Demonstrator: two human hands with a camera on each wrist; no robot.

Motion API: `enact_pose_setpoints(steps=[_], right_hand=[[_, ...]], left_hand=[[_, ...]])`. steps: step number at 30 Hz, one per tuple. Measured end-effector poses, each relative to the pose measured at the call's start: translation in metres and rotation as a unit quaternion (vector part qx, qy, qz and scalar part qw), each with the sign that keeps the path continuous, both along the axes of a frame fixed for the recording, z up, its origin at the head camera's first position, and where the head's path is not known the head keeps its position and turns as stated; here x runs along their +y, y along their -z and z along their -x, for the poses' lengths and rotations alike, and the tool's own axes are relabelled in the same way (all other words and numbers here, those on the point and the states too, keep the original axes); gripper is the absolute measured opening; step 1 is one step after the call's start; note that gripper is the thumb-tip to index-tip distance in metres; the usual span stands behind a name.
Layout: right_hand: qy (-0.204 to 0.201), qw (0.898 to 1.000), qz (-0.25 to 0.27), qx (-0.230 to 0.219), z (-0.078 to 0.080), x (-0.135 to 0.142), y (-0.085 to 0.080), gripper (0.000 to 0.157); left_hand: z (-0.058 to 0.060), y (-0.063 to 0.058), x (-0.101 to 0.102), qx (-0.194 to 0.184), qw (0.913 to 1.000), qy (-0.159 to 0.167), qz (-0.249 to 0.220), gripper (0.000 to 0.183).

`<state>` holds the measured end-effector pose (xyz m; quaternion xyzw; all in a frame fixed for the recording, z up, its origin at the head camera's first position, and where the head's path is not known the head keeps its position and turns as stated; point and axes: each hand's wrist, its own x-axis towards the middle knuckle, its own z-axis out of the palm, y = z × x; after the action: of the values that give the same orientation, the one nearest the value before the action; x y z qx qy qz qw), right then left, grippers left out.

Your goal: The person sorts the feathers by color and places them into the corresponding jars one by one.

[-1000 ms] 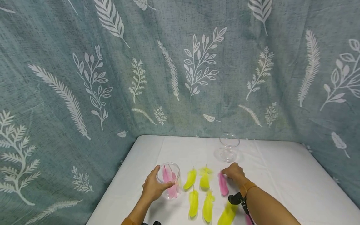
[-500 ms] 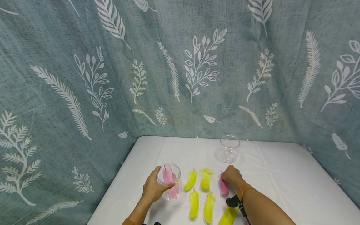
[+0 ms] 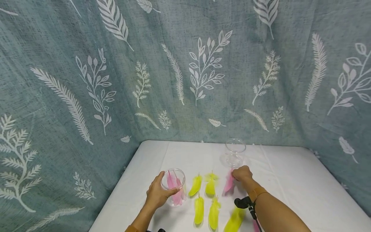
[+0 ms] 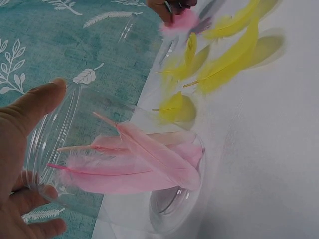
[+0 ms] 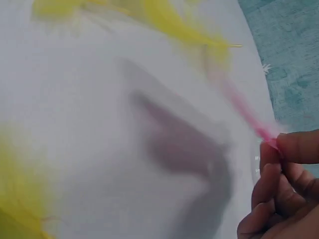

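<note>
Between thumb and fingertips my right hand (image 3: 242, 174) pinches a pink feather (image 3: 228, 183) near its quill end, its vane hanging down over the table. In the right wrist view the same feather (image 5: 244, 110) is blurred, its shadow on the cloth below. On the other side, my left hand (image 3: 157, 192) grips a clear plastic jar (image 3: 183, 190) around its upper part, thumb and fingers at the rim. Several pink feathers (image 4: 124, 174) lean inside that jar, quills towards the opening. Yellow feathers (image 3: 199, 210) lie in rows between the two hands.
A second clear container (image 3: 234, 159) stands at the back of the white table (image 3: 200, 154), just beyond my right hand. A larger yellow feather (image 3: 235, 220) and a bit of pink feather (image 3: 256, 227) lie under the right forearm. A patterned curtain (image 3: 179, 122) hangs behind.
My right hand has picked up the pink feather from the table and moved it slightly up and away. The left hand and its jar stay in place.
</note>
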<state>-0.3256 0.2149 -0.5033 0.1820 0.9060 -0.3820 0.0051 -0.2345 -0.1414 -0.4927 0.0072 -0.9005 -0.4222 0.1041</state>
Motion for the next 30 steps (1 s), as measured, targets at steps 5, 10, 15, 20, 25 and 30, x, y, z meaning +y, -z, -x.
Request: enact_pose_setpoints(steps=[5, 10, 15, 20, 25, 30], right_hand=[[0.052, 0.996, 0.062, 0.038, 0.003, -0.003, -0.008, 0.021], [0.086, 0.981, 0.165, 0.058, 0.006, -0.008, -0.014, 0.023], [0.1, 0.962, 0.243, 0.074, 0.01, -0.014, -0.026, 0.022], [0.094, 0.945, 0.301, 0.082, 0.013, -0.025, -0.044, 0.019], [0.087, 0.931, 0.344, 0.08, 0.013, -0.04, -0.064, 0.021], [0.074, 0.925, 0.364, 0.08, 0.009, -0.055, -0.08, 0.023]], left_hand=[[0.0, 0.0, 0.0, -0.001, 1.0, 0.001, -0.003, 0.098], [0.0, 0.001, 0.0, -0.005, 1.0, 0.0, -0.005, 0.098], [0.0, 0.0, 0.0, -0.004, 1.0, 0.001, -0.003, 0.098], [0.001, 0.0, -0.001, -0.003, 1.0, 0.001, -0.002, 0.099], [0.002, 0.0, -0.001, 0.001, 1.0, 0.001, 0.001, 0.098], [0.002, 0.0, 0.0, -0.002, 1.0, 0.001, -0.001, 0.098]])
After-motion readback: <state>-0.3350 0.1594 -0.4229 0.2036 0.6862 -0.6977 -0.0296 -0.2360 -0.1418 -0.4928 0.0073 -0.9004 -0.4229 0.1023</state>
